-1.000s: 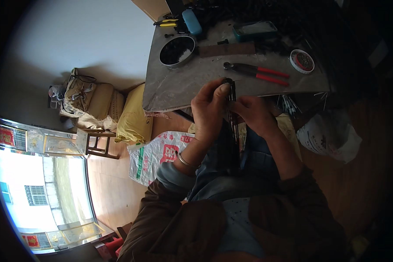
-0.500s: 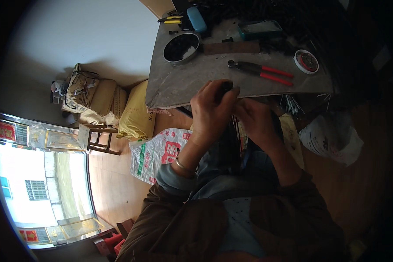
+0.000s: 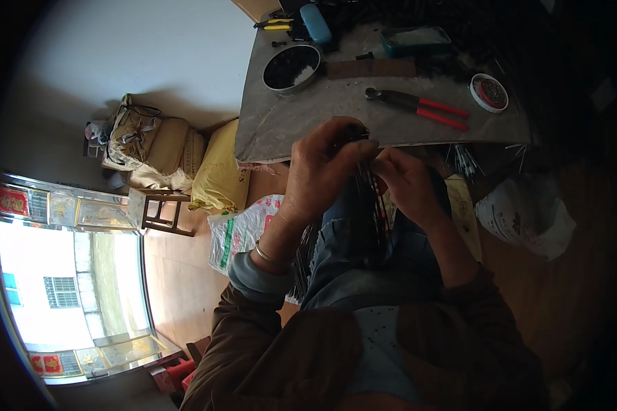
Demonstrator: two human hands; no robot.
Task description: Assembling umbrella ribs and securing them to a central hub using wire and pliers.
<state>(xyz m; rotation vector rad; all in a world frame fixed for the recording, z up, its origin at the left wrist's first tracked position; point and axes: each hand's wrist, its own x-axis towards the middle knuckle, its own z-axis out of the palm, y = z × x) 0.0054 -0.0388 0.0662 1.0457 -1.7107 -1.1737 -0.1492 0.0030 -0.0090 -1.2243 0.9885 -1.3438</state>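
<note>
Leftward in the frame went the left hand (image 3: 322, 168) since half a second earlier, while the table (image 3: 277, 120) and its contents drifted slightly right. At the centre of the frame, the left hand's thumb and curled fingers clasped the upper end of a bundle of thin black strips (image 3: 367, 198), which hung down above the jeans (image 3: 336, 233). The right hand (image 3: 408, 181), just right of the bundle, had its fingers drawn narrow; whether they gripped a strip, I could not tell. Red-handled pliers (image 3: 404, 101) lay upper right of centre, left of a white round dish (image 3: 478, 101).
</note>
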